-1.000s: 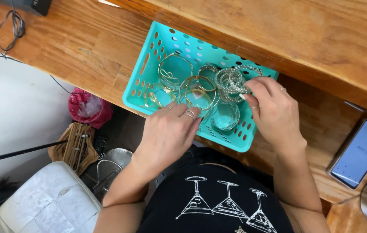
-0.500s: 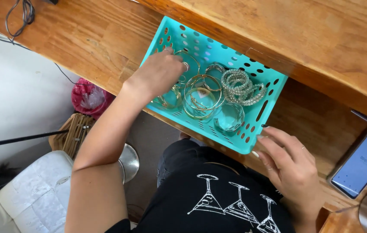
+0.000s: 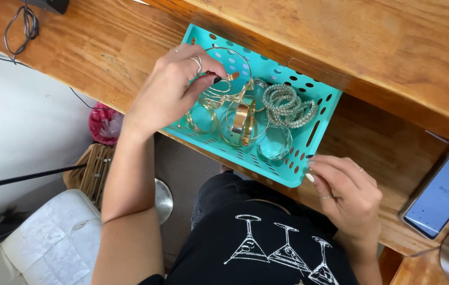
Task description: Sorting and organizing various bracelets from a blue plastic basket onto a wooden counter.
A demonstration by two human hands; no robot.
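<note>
Presently itemised: one turquoise perforated plastic basket (image 3: 323, 108), rectangular, resting on the wooden tabletop (image 3: 103, 58) at its near edge.

Left hand (image 3: 174, 87): fingers pinched together on a thin gold wire bangle (image 3: 233, 74), lifted just above the basket's far-left corner. Judged light, springy and easily bent; the rim is slick, so a pinch across the wire near its twisted clasp looks the surest hold.

Right hand (image 3: 348, 192): fingers loosely curled and closed on nothing, fingertips touching the basket's near-right corner.

Contents, beneath and to the right of the left hand: a wide polished gold cuff (image 3: 242, 120), stiff and probably scratch-prone; a coil of silver rhinestone bracelets (image 3: 287, 105), likely flexible and snag-prone; a clear glassy bangle (image 3: 274, 143), judged brittle; further slim gold hoops (image 3: 201, 119).

Beyond the right hand, well apart: a smartphone with lit screen (image 3: 440, 196). Far beyond the left hand: a looped black cable (image 3: 24, 26).
</note>
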